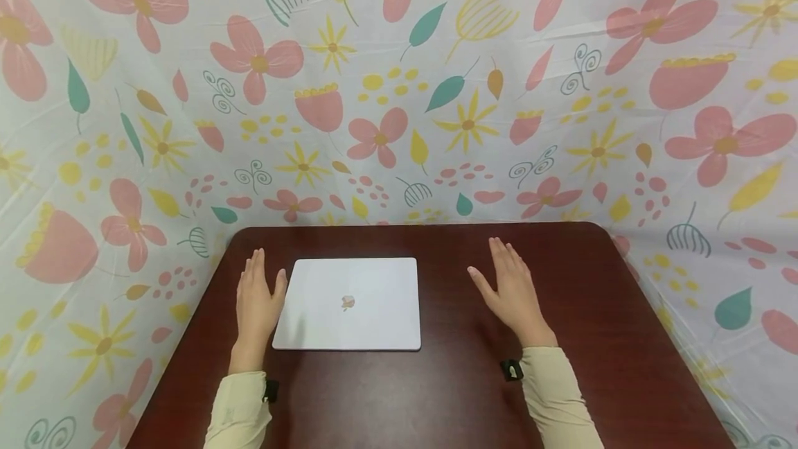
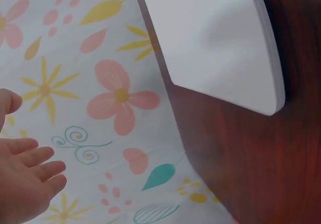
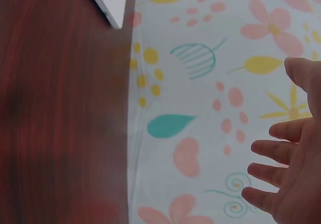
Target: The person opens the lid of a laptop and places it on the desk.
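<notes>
A closed silver laptop point(image 1: 380, 303) with an apple logo on its lid lies flat on the dark reddish-brown table. Just off its left side, my left hand point(image 1: 257, 303) is held with straight fingers and the thumb apart, nothing in it. My right hand point(image 1: 512, 291) hovers farther off, to the right of the laptop, its fingers straight and its thumb spread. The left wrist view shows a rounded corner of the laptop point(image 2: 215, 48) and my left hand point(image 2: 30, 179) at the edge. From the right wrist, only a laptop corner point(image 3: 113, 3) shows, with my right hand point(image 3: 296, 153) holding nothing.
The table point(image 1: 368, 400) has rounded far corners. A white cloth point(image 1: 386, 54) printed with pink, yellow and teal flowers and leaves hangs behind the table and along both sides. Dark wrist devices point(image 1: 512, 370) sit by both light sleeves.
</notes>
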Action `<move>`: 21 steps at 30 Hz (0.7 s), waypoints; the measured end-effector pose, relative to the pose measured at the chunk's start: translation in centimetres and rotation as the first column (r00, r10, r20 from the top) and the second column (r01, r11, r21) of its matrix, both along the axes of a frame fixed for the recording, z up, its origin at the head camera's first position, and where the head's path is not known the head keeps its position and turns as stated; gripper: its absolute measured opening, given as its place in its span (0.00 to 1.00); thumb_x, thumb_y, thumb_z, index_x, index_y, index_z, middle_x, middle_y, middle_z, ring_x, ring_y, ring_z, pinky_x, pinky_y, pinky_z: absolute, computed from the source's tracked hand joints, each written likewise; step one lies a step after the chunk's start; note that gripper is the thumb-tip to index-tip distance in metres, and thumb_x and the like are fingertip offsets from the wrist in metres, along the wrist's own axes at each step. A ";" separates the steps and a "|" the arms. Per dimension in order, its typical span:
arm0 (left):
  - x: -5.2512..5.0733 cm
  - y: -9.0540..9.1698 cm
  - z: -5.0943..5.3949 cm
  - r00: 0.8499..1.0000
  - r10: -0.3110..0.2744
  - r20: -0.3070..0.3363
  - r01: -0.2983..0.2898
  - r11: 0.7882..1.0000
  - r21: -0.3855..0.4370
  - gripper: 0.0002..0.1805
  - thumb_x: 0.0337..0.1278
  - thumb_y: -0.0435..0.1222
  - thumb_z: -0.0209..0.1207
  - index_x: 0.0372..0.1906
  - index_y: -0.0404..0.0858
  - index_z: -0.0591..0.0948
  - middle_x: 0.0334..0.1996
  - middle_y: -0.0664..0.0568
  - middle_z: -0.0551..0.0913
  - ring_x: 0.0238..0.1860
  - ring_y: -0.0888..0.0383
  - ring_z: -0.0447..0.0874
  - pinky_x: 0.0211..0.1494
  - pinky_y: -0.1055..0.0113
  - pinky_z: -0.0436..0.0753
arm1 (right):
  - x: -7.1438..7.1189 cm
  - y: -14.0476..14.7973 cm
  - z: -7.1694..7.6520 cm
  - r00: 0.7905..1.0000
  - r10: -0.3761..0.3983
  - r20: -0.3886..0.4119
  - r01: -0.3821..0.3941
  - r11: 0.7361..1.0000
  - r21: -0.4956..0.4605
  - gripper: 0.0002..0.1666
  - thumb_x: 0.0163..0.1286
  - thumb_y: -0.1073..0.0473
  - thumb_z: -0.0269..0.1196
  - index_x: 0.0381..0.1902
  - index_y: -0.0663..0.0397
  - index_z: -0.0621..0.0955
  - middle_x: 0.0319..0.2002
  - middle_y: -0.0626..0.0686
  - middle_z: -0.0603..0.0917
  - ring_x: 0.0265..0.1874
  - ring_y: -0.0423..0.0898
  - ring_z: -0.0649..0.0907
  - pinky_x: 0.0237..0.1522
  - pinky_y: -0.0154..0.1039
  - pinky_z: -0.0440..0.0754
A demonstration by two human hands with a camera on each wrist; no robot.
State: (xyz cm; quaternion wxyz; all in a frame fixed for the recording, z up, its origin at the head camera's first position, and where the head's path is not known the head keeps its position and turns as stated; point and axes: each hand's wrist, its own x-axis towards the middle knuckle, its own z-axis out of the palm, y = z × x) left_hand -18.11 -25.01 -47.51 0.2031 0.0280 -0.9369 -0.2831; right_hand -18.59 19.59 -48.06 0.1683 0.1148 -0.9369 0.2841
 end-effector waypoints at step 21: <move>-1.3 -0.8 -1.8 0.991 0.022 0.133 -0.038 0.992 0.117 0.32 0.69 0.36 0.49 0.71 0.24 0.56 0.69 0.28 0.58 0.68 0.33 0.58 0.67 0.41 0.62 | -1.0 -4.2 -2.4 0.993 0.078 0.092 -0.066 0.991 -0.120 0.43 0.72 0.44 0.55 0.73 0.65 0.57 0.70 0.65 0.62 0.69 0.63 0.60 0.67 0.60 0.58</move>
